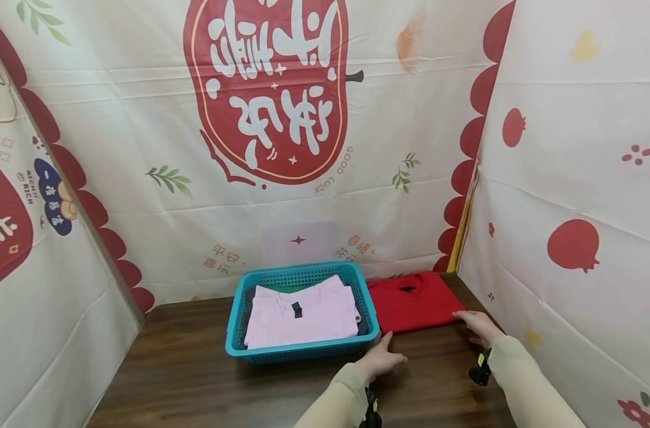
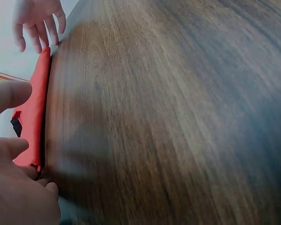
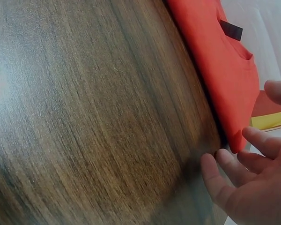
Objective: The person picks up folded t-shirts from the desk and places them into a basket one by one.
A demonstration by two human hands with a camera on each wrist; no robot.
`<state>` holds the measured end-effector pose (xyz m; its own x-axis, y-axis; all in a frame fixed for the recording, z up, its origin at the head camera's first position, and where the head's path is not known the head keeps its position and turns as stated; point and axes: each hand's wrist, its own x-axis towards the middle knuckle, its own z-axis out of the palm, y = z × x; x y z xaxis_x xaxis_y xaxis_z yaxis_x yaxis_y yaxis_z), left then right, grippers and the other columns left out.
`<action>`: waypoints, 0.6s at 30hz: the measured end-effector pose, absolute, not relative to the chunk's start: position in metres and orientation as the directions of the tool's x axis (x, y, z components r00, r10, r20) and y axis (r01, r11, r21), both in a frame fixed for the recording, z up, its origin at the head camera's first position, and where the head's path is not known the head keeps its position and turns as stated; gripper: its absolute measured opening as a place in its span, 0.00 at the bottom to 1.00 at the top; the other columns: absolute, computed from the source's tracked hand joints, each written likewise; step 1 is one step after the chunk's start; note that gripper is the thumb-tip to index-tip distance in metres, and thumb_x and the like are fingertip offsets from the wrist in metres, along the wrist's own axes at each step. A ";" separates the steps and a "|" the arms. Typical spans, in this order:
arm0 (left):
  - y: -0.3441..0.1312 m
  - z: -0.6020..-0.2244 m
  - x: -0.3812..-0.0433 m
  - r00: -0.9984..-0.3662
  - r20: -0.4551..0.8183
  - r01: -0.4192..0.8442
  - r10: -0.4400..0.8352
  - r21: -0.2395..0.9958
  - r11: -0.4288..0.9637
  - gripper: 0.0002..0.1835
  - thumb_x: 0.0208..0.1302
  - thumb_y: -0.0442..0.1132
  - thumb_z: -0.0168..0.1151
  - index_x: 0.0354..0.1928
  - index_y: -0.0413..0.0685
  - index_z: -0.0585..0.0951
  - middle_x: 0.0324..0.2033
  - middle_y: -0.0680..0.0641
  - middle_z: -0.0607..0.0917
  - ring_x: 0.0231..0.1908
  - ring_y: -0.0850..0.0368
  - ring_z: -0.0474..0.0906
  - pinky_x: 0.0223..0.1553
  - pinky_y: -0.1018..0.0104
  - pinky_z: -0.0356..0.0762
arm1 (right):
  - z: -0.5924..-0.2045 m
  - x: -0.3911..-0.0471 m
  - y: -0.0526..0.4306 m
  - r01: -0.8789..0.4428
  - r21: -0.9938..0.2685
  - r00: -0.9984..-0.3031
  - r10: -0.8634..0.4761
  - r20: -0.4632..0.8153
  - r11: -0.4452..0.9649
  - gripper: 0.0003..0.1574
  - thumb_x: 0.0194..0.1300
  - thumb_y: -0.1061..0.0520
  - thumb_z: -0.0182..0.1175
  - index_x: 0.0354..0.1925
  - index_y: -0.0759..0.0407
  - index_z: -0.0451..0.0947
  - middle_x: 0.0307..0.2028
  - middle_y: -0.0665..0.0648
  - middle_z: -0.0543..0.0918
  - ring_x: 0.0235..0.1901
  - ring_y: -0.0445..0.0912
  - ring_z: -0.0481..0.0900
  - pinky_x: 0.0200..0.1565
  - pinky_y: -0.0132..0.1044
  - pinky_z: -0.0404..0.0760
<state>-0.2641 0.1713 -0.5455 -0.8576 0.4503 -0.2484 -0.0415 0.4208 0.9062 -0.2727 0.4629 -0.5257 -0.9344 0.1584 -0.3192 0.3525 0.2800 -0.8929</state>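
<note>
Red cotton-looking tee, folded flat: that's the red shirt [image 1: 418,312] lying on the bench [image 1: 191,351], right beside the blue basket [image 1: 303,353] that has a pink shirt [image 1: 311,324] in it. The collar faces up, and you can see the dark neck tag [image 3: 232,30].

Handling-wise I'd call it light and floppy, nothing to break, and probably not slippery if it really is cotton. What's fragile is the fold: grab just one corner or only the top layer and I reckon the whole thing sags or comes undone.

Left hand [image 1: 377,359] is at the near left corner, right hand [image 1: 479,327] at the near right one. Fingers on both are loosely spread, not clenched. The right ones touch the corner without gripping; on the left I can't tell if any are tucked underneath.

Imo those two corners are the right place, as long as the fingers go under every layer, thumbs on top, and the near edge stays fairly taut between them.
</note>
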 end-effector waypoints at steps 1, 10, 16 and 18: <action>0.171 -0.546 -0.265 -0.858 -0.252 -0.045 0.447 0.905 0.424 0.38 0.59 0.42 0.66 0.71 0.47 0.64 0.70 0.43 0.60 0.68 0.42 0.55 0.64 0.41 0.58 | -0.525 -0.273 0.463 0.354 -0.893 -0.934 0.159 -0.320 0.280 0.48 0.73 0.45 0.47 0.69 0.81 0.43 0.68 0.79 0.44 0.68 0.72 0.43 0.62 0.64 0.61; 0.171 -0.543 -0.267 -0.858 -0.248 -0.018 0.450 0.890 0.456 0.36 0.59 0.42 0.65 0.70 0.44 0.67 0.71 0.43 0.60 0.70 0.43 0.51 0.66 0.43 0.56 | -0.526 -0.274 0.467 0.351 -0.896 -0.934 0.164 -0.317 0.271 0.48 0.73 0.44 0.48 0.68 0.81 0.43 0.68 0.79 0.45 0.66 0.72 0.48 0.61 0.62 0.63; 0.172 -0.545 -0.267 -0.857 -0.270 -0.045 0.440 0.888 0.457 0.36 0.58 0.42 0.66 0.69 0.43 0.67 0.70 0.41 0.60 0.69 0.41 0.51 0.65 0.40 0.56 | -0.528 -0.272 0.468 0.353 -0.896 -0.934 0.156 -0.321 0.269 0.49 0.72 0.44 0.48 0.69 0.80 0.42 0.69 0.78 0.45 0.66 0.72 0.48 0.60 0.62 0.64; 0.172 -0.543 -0.267 -0.855 -0.278 -0.053 0.438 0.887 0.459 0.36 0.58 0.42 0.66 0.69 0.43 0.67 0.70 0.41 0.60 0.69 0.40 0.51 0.65 0.39 0.56 | -0.529 -0.272 0.468 0.351 -0.896 -0.935 0.157 -0.319 0.272 0.48 0.72 0.44 0.48 0.68 0.80 0.43 0.69 0.78 0.46 0.66 0.71 0.48 0.60 0.61 0.65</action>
